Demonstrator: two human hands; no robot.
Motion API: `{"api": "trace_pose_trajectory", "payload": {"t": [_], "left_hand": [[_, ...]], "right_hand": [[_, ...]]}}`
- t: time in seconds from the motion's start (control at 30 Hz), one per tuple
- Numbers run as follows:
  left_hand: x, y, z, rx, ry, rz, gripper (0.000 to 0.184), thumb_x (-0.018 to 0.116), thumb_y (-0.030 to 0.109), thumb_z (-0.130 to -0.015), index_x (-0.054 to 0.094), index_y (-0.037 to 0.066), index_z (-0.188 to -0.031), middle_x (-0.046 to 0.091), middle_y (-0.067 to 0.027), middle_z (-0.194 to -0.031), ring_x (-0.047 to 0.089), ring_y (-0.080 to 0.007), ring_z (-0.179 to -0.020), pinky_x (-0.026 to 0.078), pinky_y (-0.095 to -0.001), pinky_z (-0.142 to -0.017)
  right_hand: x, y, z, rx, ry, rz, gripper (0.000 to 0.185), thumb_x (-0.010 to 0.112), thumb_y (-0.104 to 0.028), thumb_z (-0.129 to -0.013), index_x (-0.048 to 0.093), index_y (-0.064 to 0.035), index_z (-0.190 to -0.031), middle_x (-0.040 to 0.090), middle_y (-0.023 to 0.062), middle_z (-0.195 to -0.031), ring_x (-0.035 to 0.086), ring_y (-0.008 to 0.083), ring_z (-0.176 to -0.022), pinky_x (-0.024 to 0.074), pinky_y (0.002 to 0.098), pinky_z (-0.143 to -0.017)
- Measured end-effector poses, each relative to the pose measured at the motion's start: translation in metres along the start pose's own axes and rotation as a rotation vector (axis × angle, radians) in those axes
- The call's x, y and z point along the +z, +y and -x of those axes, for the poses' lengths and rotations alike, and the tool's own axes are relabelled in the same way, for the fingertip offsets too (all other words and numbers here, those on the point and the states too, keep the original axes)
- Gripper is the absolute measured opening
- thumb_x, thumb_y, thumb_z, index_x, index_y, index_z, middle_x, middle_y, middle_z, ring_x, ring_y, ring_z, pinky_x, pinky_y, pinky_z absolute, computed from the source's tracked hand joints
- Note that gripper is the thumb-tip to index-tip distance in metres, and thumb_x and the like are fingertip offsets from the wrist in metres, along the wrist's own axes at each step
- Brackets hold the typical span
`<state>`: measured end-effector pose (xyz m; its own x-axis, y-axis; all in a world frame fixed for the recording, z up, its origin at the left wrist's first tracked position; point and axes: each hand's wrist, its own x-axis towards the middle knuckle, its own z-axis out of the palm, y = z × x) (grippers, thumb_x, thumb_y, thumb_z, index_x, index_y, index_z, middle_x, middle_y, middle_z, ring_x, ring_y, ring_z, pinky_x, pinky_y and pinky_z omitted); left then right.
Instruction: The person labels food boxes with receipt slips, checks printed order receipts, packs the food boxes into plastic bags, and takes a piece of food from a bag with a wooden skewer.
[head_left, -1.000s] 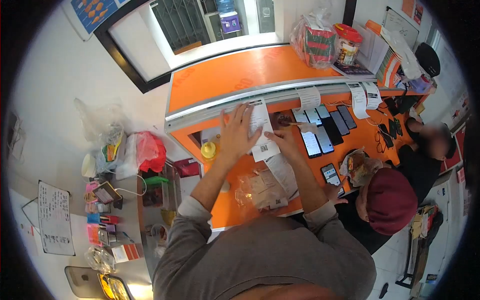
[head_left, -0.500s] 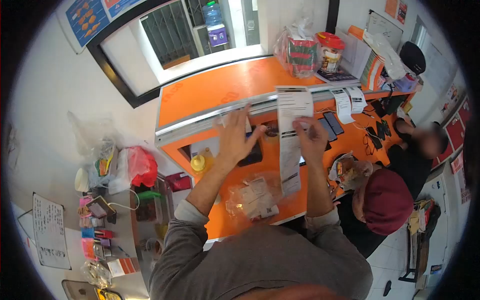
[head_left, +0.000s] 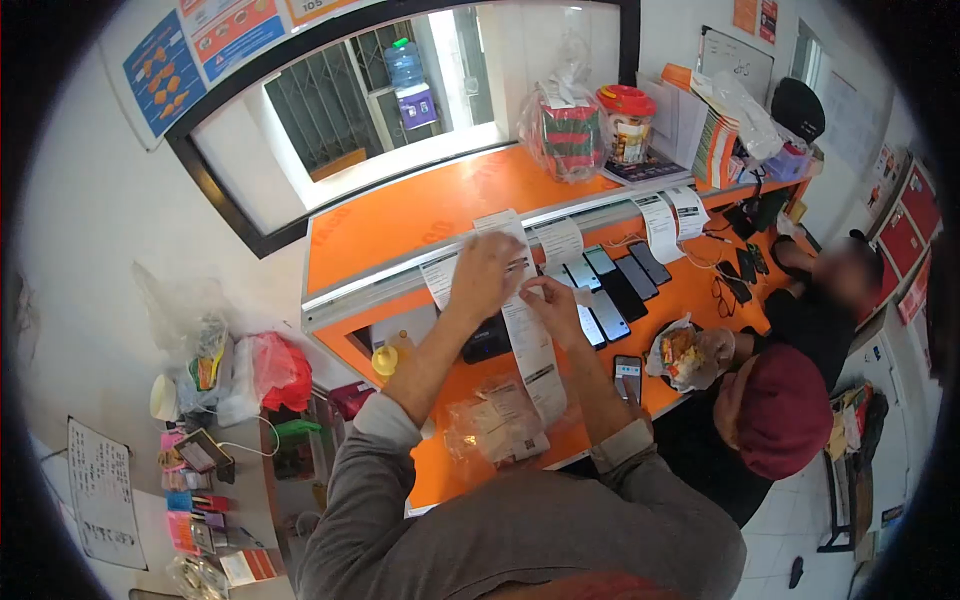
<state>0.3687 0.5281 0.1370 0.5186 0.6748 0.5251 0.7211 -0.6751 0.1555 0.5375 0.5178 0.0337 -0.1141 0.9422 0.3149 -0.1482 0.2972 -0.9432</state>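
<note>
A long printed paper strip (head_left: 534,355) hangs over the raised counter's front edge and runs down toward the plastic bag. My left hand (head_left: 485,272) lies over its upper part at that edge; the fingers are smeared by motion, so their grip is unclear. With thumb and fingertips pinched together, my right hand (head_left: 553,308) holds the strip's right border just below. Another printed slip (head_left: 438,280) hangs to the left of my left hand, and one more slip (head_left: 560,240) hangs to the right. Below, a clear plastic bag (head_left: 490,428) with printed labels lies on the orange desk.
Several phones (head_left: 607,315) lie right of my right hand. A co-worker in a maroon cap (head_left: 780,410) sits close by my right arm, near wrapped food (head_left: 682,355). A yellow-capped bottle (head_left: 385,360) stands left. A red-lidded jar (head_left: 627,125) sits on the raised counter (head_left: 410,215).
My left hand has moved from beside the strip onto its upper part. The right hand has shifted left with the strip and lower along it. The view has turned, showing more phones.
</note>
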Motion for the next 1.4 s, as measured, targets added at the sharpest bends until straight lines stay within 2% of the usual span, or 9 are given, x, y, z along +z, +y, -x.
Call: {"api": "trace_pose_trajectory", "payload": {"t": [0.23,0.37,0.53,0.63,0.8,0.87,1.03,1.23,1.4], "left_hand": [[0.030,0.016,0.012,-0.052,0.178,-0.128,0.057,0.065,0.029,-0.083,0.051,-0.004,-0.127,0.054,-0.0193,-0.127,0.049,-0.0329,-0.120,0.035,-0.0450,-0.104],[0.028,0.012,0.007,-0.035,0.073,-0.056,0.058,0.067,0.030,-0.081,0.053,-0.005,-0.125,0.053,-0.0227,-0.129,0.048,-0.0376,-0.121,0.034,-0.0474,-0.103],[0.033,0.014,0.007,-0.021,0.103,-0.193,0.051,0.064,0.024,-0.082,0.054,0.003,-0.127,0.054,-0.0130,-0.133,0.048,-0.0313,-0.122,0.034,-0.0441,-0.104],[0.033,0.004,0.003,0.003,0.124,-0.221,0.038,0.059,0.011,-0.082,0.059,0.006,-0.120,0.061,-0.0092,-0.119,0.054,-0.0286,-0.110,0.039,-0.0428,-0.094],[0.005,0.052,0.025,0.022,0.086,0.006,0.026,0.056,0.005,-0.079,0.067,0.007,-0.102,0.068,-0.0084,-0.096,0.059,-0.0276,-0.091,0.045,-0.0396,-0.082],[0.006,0.074,0.050,0.184,-0.160,0.125,0.025,0.057,0.007,-0.078,0.067,0.008,-0.101,0.067,-0.0074,-0.099,0.057,-0.0275,-0.092,0.044,-0.0407,-0.084],[0.012,0.110,0.092,0.372,0.118,0.004,0.035,0.062,0.018,-0.082,0.060,0.007,-0.115,0.059,-0.0130,-0.115,0.055,-0.0249,-0.106,0.040,-0.0399,-0.094],[0.017,0.051,0.075,-0.694,0.009,1.663,0.039,0.056,0.021,-0.095,0.050,0.000,-0.127,0.057,-0.0138,-0.124,0.053,-0.0246,-0.117,0.041,-0.0407,-0.100],[-0.007,0.068,0.035,-0.814,0.049,1.767,0.039,0.053,0.024,-0.098,0.047,-0.001,-0.127,0.059,-0.0129,-0.122,0.060,-0.0270,-0.109,0.048,-0.0405,-0.094]], "right_hand": [[-0.004,0.039,-0.015,-0.157,0.039,0.028,0.014,0.065,-0.004,-0.085,0.068,0.0016,-0.097,0.069,0.0071,-0.095,0.062,0.0153,-0.089,0.0477,0.0294,-0.081],[0.012,0.048,0.004,0.186,0.169,0.025,0.019,0.067,-0.016,-0.085,0.073,-0.0123,-0.103,0.068,0.0025,-0.091,0.057,0.0114,-0.078,0.0467,0.0283,-0.067],[0.011,0.044,0.022,0.277,0.032,0.079,0.029,0.070,-0.026,-0.085,0.070,-0.0026,-0.102,0.068,0.0062,-0.098,0.062,0.0173,-0.089,0.0486,0.0287,-0.077],[0.018,0.079,0.021,0.187,-0.098,0.174,0.033,0.071,-0.030,-0.085,0.070,-0.0023,-0.102,0.069,0.0077,-0.099,0.063,0.0180,-0.091,0.0487,0.0284,-0.078],[-0.009,0.034,0.029,0.572,0.061,-0.384,0.036,0.072,-0.033,-0.084,0.070,-0.0022,-0.102,0.069,0.0093,-0.099,0.064,0.0174,-0.091,0.0487,0.0282,-0.079],[-0.014,-0.007,0.044,0.524,0.099,-0.349,0.036,0.072,-0.034,-0.084,0.070,-0.0020,-0.102,0.069,0.0100,-0.099,0.064,0.0169,-0.091,0.0489,0.0283,-0.079],[-0.026,-0.062,0.068,0.224,0.126,-0.114,0.033,0.074,-0.024,-0.084,0.068,-0.0009,-0.107,0.069,0.0104,-0.102,0.064,0.0157,-0.093,0.0504,0.0297,-0.081],[-0.021,-0.100,0.073,0.107,-0.053,0.133,0.032,0.073,-0.022,-0.085,0.067,-0.0031,-0.110,0.070,0.0091,-0.101,0.064,0.0125,-0.092,0.0513,0.0305,-0.082],[0.001,-0.110,0.079,0.099,-0.028,0.017,0.028,0.069,-0.015,-0.088,0.064,-0.0025,-0.112,0.069,0.0081,-0.102,0.063,0.0129,-0.094,0.0513,0.0299,-0.082]]}}
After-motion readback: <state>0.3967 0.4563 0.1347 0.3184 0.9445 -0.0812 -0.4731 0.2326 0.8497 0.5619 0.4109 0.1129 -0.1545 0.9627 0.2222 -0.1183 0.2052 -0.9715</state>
